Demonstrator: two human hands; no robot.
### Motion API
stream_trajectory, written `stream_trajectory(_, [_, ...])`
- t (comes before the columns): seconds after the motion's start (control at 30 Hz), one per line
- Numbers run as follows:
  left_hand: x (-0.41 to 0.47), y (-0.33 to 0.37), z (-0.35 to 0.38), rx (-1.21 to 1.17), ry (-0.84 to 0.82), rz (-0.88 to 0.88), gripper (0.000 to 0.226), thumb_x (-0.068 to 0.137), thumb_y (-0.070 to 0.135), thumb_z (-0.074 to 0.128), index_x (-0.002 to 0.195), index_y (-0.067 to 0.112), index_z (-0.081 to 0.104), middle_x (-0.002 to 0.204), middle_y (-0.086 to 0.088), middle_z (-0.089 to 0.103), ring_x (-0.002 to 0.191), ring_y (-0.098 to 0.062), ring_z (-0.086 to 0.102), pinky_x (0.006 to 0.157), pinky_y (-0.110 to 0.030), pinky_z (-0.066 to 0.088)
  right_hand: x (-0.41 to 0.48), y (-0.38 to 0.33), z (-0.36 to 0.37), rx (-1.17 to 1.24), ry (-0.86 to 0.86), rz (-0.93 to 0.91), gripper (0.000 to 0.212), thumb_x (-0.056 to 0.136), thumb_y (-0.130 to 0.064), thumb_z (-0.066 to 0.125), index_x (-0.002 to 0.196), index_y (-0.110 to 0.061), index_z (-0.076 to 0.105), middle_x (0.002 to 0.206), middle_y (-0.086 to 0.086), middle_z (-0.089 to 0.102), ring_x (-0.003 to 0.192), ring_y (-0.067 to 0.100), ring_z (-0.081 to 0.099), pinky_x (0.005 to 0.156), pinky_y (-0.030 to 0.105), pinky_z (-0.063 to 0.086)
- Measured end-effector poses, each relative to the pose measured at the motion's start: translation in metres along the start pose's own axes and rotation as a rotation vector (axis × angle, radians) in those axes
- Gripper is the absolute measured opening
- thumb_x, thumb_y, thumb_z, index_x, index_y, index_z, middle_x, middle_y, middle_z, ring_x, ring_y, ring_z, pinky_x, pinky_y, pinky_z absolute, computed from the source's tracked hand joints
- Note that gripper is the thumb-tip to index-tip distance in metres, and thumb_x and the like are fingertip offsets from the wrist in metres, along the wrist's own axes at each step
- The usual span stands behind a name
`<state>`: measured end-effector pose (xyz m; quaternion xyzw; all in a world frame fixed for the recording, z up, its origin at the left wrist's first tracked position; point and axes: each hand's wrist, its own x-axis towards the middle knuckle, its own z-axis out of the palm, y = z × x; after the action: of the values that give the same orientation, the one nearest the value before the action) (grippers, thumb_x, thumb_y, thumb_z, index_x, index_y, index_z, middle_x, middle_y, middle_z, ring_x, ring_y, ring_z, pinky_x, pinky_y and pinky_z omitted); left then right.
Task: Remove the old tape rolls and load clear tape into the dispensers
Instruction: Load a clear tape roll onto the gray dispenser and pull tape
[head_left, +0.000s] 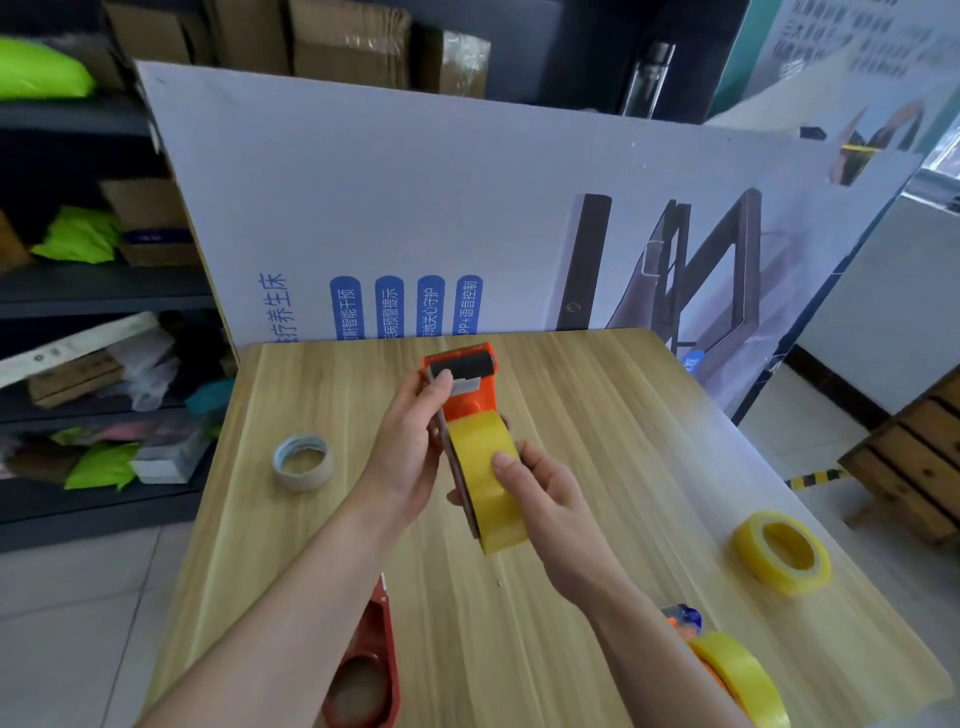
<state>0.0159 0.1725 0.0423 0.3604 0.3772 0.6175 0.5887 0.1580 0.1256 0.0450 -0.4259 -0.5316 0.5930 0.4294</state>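
Above table (597, 441), left hand (410, 452) gripping orange dispenser (475, 397), one of three, right hand (550, 504) gripping yellow roll (496, 519)

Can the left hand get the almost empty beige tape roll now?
Probably not yet: the left hand grips the orange plastic tape dispenser, though the path to the beige roll looks free.

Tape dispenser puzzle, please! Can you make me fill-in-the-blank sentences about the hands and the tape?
1. The left hand holds up a dispenser coloured ____.
2. The right hand grips the ____ tape roll against that dispenser.
3. The pale roll, nearly used up, lies on the table, on its ____ side.

Missing words: orange; yellow; left.
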Motion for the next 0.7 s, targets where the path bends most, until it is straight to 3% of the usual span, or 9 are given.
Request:
stream_trajectory(0.1, [-0.005,0.010,0.002,0.094,-0.037,0.032,0.040,0.091,0.042,0.052,0.126,0.023,0.053,0.118,-0.007,0.064,0.108,-0.024,0.062,0.090,-0.042,0.051,-0.002,-0.009,0.004,-0.011,0.019,-0.033,0.020,0.099,-0.016,0.048,0.106,0.000,0.060,0.082,0.006,0.073,0.074,0.026,0.073,0.065,0.030,0.059])
stream_trajectory(0.17, [-0.009,0.015,0.003,0.179,-0.025,0.095,0.042,0.094,0.042,0.048,0.134,0.029,0.044,0.125,0.005,0.059,0.115,-0.009,0.057,0.096,-0.033,0.048,-0.001,-0.014,0.006,-0.012,0.041,-0.049,0.017,0.099,-0.014,0.048,0.101,-0.003,0.061,0.081,0.007,0.074,0.070,0.024,0.072,0.063,0.029,0.058])
stream_trajectory(0.23, [-0.016,0.021,0.002,0.355,0.044,0.283,0.034,0.094,0.039,0.052,0.127,0.037,0.045,0.125,0.012,0.051,0.114,0.008,0.050,0.096,-0.018,0.045,0.000,-0.016,0.009,-0.008,0.048,-0.053,0.014,0.099,-0.013,0.049,0.099,-0.006,0.061,0.084,0.012,0.073,0.071,0.024,0.072,0.062,0.029,0.057])
stream_trajectory(0.33, [-0.024,0.027,-0.009,0.726,0.123,0.519,0.023,0.078,0.051,0.061,0.099,0.044,0.064,0.131,0.003,0.042,0.128,-0.004,0.038,0.105,-0.019,0.033,0.002,-0.017,0.009,0.006,0.049,-0.079,0.018,0.093,-0.020,0.055,0.101,-0.005,0.061,0.096,0.025,0.070,0.075,0.025,0.073,0.063,0.030,0.057])
stream_trajectory(0.4, [-0.025,0.032,-0.017,0.863,0.103,0.489,0.023,0.071,0.052,0.069,0.092,0.045,0.067,0.137,0.006,0.041,0.134,-0.007,0.031,0.109,-0.022,0.024,0.004,-0.017,0.010,0.012,0.040,-0.084,0.029,0.084,-0.022,0.052,0.104,-0.002,0.059,0.098,0.026,0.069,0.077,0.026,0.073,0.064,0.032,0.057])
stream_trajectory(0.47, [-0.027,0.038,-0.019,0.912,0.034,0.408,0.030,0.069,0.047,0.077,0.098,0.042,0.068,0.141,0.009,0.039,0.136,-0.006,0.027,0.111,-0.026,0.021,0.005,-0.016,0.010,0.008,0.027,-0.092,0.032,0.080,-0.019,0.050,0.106,-0.002,0.059,0.096,0.022,0.071,0.079,0.025,0.073,0.066,0.031,0.057])
stream_trajectory(0.53, [-0.027,0.046,-0.020,0.919,-0.041,0.347,0.035,0.068,0.045,0.078,0.101,0.038,0.070,0.140,0.012,0.041,0.135,-0.004,0.027,0.114,-0.034,0.023,0.005,-0.016,0.009,-0.001,0.029,-0.106,0.035,0.077,-0.018,0.050,0.107,-0.003,0.060,0.096,0.021,0.071,0.084,0.029,0.073,0.069,0.036,0.057])
stream_trajectory(0.6, [-0.027,0.054,-0.019,0.869,-0.059,0.297,0.035,0.064,0.046,0.073,0.097,0.035,0.072,0.134,0.015,0.045,0.131,-0.002,0.032,0.114,-0.040,0.028,0.004,-0.018,0.010,-0.032,0.035,-0.131,0.041,0.071,-0.025,0.055,0.107,-0.006,0.062,0.098,0.022,0.069,0.092,0.039,0.069,0.077,0.050,0.055])
stream_trajectory(0.7, [-0.026,0.060,-0.017,0.820,-0.021,0.326,0.019,0.069,0.035,0.077,0.087,0.033,0.075,0.117,0.014,0.050,0.119,0.000,0.040,0.108,-0.038,0.036,0.003,-0.021,0.012,-0.051,0.051,-0.156,0.048,0.063,-0.034,0.055,0.103,-0.009,0.063,0.097,0.021,0.068,0.097,0.047,0.063,0.083,0.059,0.050])
